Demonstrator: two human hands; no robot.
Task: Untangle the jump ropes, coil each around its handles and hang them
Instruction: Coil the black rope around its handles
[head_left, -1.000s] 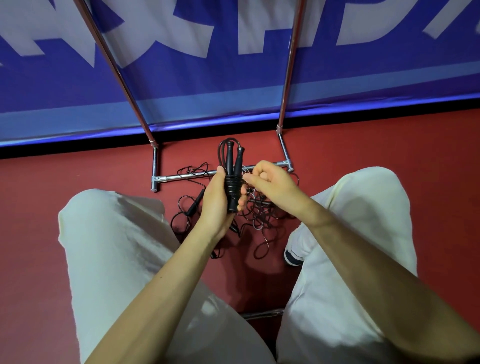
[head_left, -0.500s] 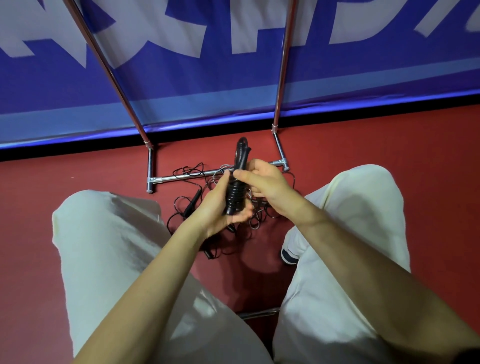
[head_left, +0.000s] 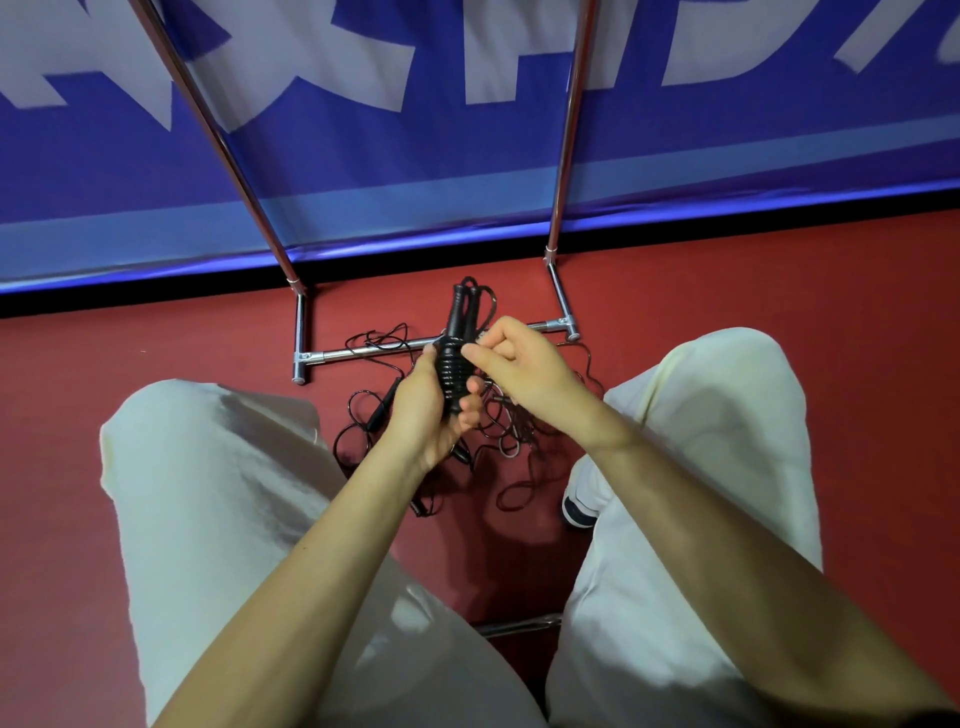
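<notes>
My left hand (head_left: 423, 410) grips the two black handles of a jump rope (head_left: 457, 358), held side by side and pointing away from me, with black cord wound in tight turns around their middle. My right hand (head_left: 522, 364) is just right of the handles, fingers curled, pinching the thin cord at the coil. Below my hands a tangle of black ropes (head_left: 493, 436) lies on the red floor. Another black handle (head_left: 382, 408) lies left of the tangle.
A chrome rack (head_left: 363, 353) stands on the floor ahead, its uprights rising against a blue banner (head_left: 415, 156). My knees in pale trousers flank the ropes. A shoe (head_left: 576, 506) sits right of the tangle. A metal bar (head_left: 519, 626) shows between my legs.
The coil around the handles has grown thicker. My right hand has circled the handles with the cord, and the handles have tilted slightly.
</notes>
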